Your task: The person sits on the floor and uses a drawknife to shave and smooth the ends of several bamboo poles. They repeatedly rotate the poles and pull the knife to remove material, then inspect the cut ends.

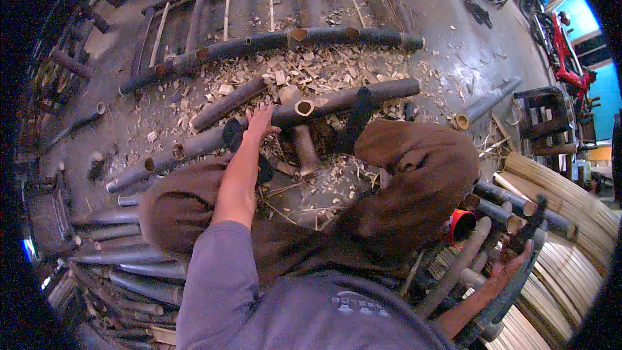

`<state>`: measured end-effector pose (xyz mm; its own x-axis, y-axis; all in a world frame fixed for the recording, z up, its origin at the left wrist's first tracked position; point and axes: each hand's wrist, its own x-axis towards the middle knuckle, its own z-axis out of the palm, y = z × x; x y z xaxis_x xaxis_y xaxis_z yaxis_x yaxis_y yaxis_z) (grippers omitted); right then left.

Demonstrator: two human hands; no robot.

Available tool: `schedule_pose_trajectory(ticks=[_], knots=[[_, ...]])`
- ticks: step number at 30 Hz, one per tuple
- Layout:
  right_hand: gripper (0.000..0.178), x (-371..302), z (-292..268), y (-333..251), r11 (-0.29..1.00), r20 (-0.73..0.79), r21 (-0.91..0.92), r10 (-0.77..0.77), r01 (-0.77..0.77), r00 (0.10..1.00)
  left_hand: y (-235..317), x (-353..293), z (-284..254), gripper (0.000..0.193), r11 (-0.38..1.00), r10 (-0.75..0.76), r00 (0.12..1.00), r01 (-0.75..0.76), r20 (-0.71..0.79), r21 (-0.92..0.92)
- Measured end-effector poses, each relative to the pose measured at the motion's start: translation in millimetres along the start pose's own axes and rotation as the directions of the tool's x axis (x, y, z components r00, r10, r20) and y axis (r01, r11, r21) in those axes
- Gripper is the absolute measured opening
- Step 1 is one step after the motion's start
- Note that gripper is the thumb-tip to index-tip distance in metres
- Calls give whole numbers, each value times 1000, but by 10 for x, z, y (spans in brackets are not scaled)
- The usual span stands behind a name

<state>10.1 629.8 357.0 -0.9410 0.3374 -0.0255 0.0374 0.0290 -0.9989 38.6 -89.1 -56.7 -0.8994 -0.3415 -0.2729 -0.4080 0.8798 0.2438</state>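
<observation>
A long dark bamboo pole (353, 96) lies across the floor in front of me, with round and oval holes cut along it. My left hand (260, 122) rests on its middle with fingers spread, beside one pale-rimmed hole. My feet stand against the pole on both sides of that hand. A short wooden block (304, 146) sits under the pole. Low at the right, my right hand (505, 271) reaches among bamboo pieces, next to a dark long object (534, 217). Its fingers are blurred, and whether they grip that object is unclear.
Wood chips (285, 68) litter the floor. Beyond them lies a ladder-like bamboo frame (382, 37). Bamboo poles (129, 256) are stacked at the left. Split bamboo slats (564, 259) lie at the right, near a red-rimmed container (461, 227). A short pole (230, 104) lies behind the left hand.
</observation>
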Motion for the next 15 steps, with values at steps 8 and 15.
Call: schedule_pose_trajectory(ticks=[8, 15], knots=[[49, -380, 1491, -817, 915, 305, 403, -145, 11, 941, 402, 219, -22, 103, 995, 38, 999, -35, 37, -93], [31, -524, 3179, -411, 848, 501, 467, -20, -251, 865, 126, -42, -74, 86, 997, 16, 999, -19, -43, -72]])
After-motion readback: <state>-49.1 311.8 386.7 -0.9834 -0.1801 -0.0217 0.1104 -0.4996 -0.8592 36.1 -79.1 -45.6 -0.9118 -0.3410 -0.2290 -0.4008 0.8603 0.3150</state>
